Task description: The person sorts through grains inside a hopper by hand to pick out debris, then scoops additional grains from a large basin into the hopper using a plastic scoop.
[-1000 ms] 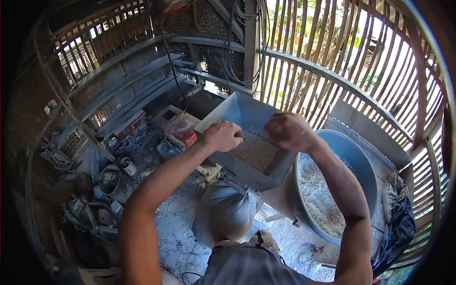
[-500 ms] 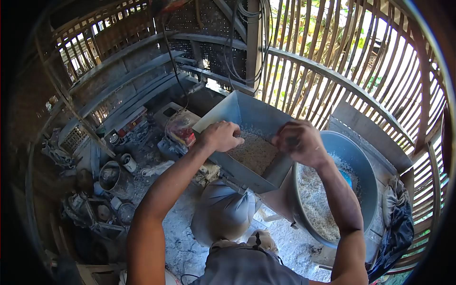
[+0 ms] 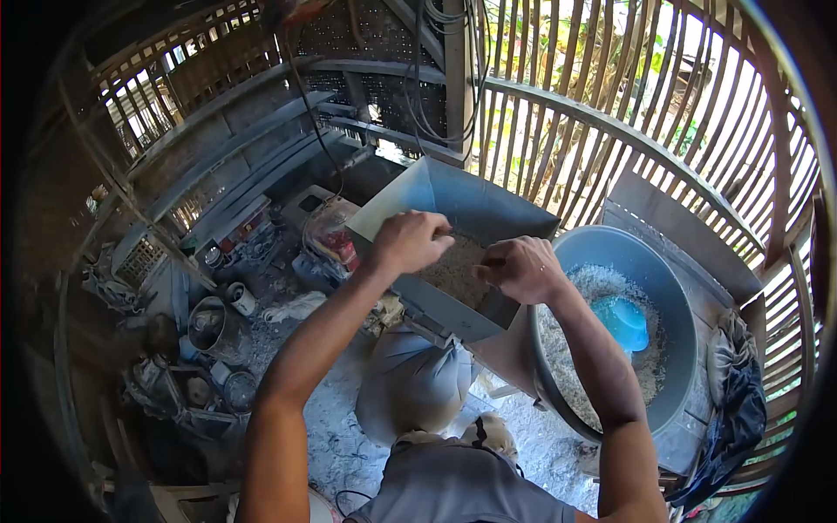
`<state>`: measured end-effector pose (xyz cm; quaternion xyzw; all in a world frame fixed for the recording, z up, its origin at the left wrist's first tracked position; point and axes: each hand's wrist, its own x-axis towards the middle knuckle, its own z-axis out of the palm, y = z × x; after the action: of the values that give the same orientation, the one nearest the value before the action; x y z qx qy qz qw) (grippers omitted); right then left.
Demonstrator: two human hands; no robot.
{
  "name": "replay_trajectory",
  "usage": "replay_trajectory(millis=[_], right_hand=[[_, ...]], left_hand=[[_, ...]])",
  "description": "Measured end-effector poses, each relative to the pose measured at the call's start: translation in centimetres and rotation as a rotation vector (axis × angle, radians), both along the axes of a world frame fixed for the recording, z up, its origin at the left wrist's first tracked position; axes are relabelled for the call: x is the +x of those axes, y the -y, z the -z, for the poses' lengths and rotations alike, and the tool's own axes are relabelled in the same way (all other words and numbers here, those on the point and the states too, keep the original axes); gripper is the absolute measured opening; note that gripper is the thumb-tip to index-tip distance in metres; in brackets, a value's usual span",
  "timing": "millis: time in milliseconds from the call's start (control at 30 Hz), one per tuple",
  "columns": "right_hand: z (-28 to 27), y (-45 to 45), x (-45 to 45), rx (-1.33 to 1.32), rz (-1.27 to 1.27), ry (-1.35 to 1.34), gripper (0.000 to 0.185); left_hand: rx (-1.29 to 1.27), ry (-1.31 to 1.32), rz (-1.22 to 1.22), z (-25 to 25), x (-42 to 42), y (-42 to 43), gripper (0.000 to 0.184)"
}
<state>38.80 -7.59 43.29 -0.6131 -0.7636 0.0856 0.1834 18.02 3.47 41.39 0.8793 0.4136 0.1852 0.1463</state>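
Note:
A square metal hopper (image 3: 501,209) stands in the middle, with pale grain (image 3: 462,266) lying in its bottom. My left hand (image 3: 412,242) is over the hopper's left side, its fingers bent and bunched; whether anything is between them cannot be made out. Over the right front part of the hopper is my right hand (image 3: 521,270), fingers curled together towards the thumb, contents too small to tell. To the right, a large grey-blue round tub (image 3: 673,349) holds whitish grain (image 3: 567,370), and a bright blue scoop or bowl (image 3: 621,322) rests on it, near my right forearm.
Below the hopper hangs a bulging grey sack (image 3: 414,383). A dusty machine with a red part (image 3: 336,248) is left of the hopper. Buckets (image 3: 218,329) and clutter cover the left floor. A dark bag (image 3: 732,410) lies far right; a slatted wall (image 3: 593,122) runs behind.
My right hand has moved down and a little left, closer to my left hand, which has shifted slightly upward. More of the blue scoop now shows in the tub.

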Motion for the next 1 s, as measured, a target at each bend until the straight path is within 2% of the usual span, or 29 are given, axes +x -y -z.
replay_trajectory(millis=[67, 133, 333, 433, 733, 833, 900, 967, 1000], right_hand=[[0.0, -0.1, 0.0, -0.009, -0.007, -0.023, 0.034], [0.2, 0.1, 0.3, -0.01, -0.013, -0.051, 0.033], [0.8, -0.1, -0.3, 0.109, -0.04, -0.109, 0.033], [0.7, 0.0, -0.2, 0.081, -0.008, -0.117, 0.032], [0.6, 0.1, -0.2, 0.071, -0.014, -0.112, 0.022], [1.0, 0.3, -0.5, 0.194, -0.04, -0.284, 0.017], [1.5, -0.3, 0.2, 0.304, -0.118, -0.196, 0.013], [2.3, -0.8, 0.4, 0.38, -0.141, -0.207, 0.011], [2.6, -1.0, 0.4, 0.402, -0.125, -0.262, 0.011]], left_hand=[[0.006, 0.079, 0.079, 0.3, 1.3, 1.2, 0.026], [-0.01, 0.024, 0.067, 0.2, 1.6, 1.8, 0.023], [-0.074, 0.132, 0.031, 0.6, 0.4, 1.5, 0.02], [-0.077, 0.153, 0.015, 0.3, 0.4, 1.8, 0.02], [-0.078, 0.106, -0.041, -0.1, 0.5, 1.9, 0.026], [-0.092, 0.032, -0.065, -0.2, 0.6, 1.6, 0.022], [0.21, 0.306, 0.043, 1.6, 0.8, 1.0, 0.016], [0.25, 0.411, 0.089, 3.0, 0.7, 0.3, 0.01], [0.139, 0.381, 0.082, 2.6, 0.6, 0.4, 0.007]])
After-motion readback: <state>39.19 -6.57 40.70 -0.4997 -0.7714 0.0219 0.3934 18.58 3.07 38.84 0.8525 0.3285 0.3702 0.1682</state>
